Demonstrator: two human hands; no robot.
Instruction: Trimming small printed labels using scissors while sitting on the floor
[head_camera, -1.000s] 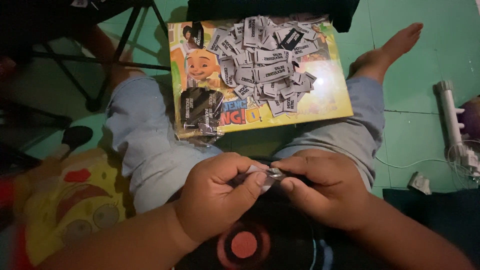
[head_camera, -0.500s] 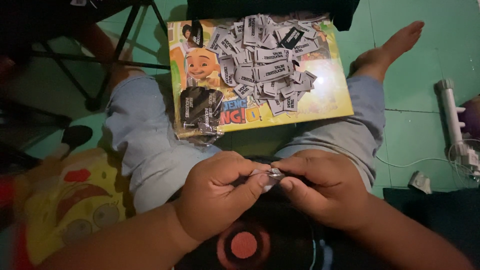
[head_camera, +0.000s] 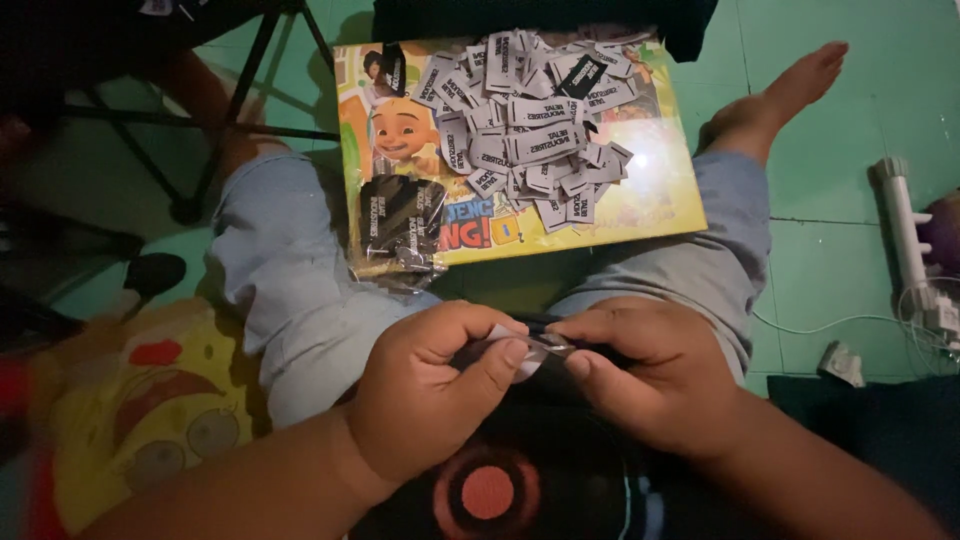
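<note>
My left hand (head_camera: 430, 395) and my right hand (head_camera: 655, 375) meet over my lap and pinch one small grey fabric label (head_camera: 528, 349) between thumbs and fingers. I sit cross-legged in light blue trousers. A colourful cartoon picture board (head_camera: 640, 205) rests across my legs ahead of the hands. On it lies a heap of several grey printed labels (head_camera: 530, 120). A clear packet of black labels (head_camera: 398, 225) sits at the board's near left corner.
A yellow cartoon cushion (head_camera: 140, 420) lies at the left. Black stand legs (head_camera: 215, 130) cross the green floor at the upper left. A white power strip with cables (head_camera: 910, 250) lies at the right edge. My bare foot (head_camera: 780, 95) reaches toward the upper right.
My fingers have shifted slightly on the label; both hands stay in the same place over my lap.
</note>
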